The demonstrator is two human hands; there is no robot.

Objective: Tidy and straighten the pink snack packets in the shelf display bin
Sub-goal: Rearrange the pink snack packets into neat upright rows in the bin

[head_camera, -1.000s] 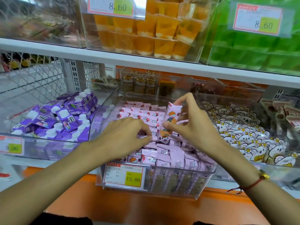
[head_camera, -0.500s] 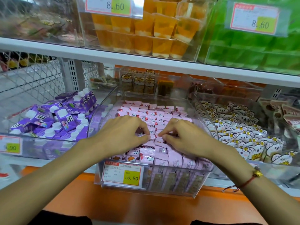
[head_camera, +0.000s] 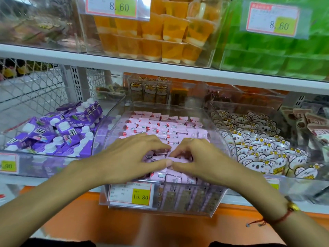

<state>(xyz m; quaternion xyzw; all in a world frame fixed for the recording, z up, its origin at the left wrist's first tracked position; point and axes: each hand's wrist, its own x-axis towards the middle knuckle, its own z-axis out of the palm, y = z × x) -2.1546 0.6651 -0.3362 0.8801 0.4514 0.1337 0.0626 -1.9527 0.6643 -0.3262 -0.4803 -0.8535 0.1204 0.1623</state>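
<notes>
left hand [head_camera: 130, 155], right hand [head_camera: 201, 157], palms down (thumbs touching)

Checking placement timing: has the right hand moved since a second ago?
Yes. The right hand dropped from above the pink packets down onto them, toward the price tag.

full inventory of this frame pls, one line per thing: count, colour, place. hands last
pink snack packets: many, pink, in rows in the middle bin
display bin: one, clear, lower shelf centre
price tag 15.80: one, white and yellow, on the bin front
purple cartons: many, purple with white caps, bin to the left
koala packets: many, white with yellow flowers, bin to the right
orange jelly cups: many, orange, upper shelf bin
green jelly cups: many, green, upper shelf at right
price tags 8.60: two, white and yellow, on the upper bins
bracelet: one, red cord with gold bead, right wrist
left hand: on the packets near the front, fingers bent
right hand: beside it, grip on a pink packet
</notes>
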